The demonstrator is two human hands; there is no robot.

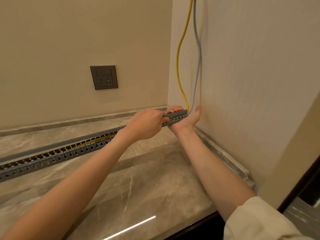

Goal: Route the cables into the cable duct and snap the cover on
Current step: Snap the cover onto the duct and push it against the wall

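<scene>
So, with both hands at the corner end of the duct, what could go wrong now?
1. The yellow cable and grey cable enter right at the duct end; pressing the cover there could pinch them.
2. Further left, the yellow cable seems to ride high between the slotted fingers, so it may block the cover.
3. The right hand cups the end beside the wall, and the left hand grips from above; skin could get nipped.

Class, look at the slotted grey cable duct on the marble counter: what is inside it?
A yellow cable lies inside the open cable duct. Toward the corner, the left hand and the cover hide the inside.
</scene>
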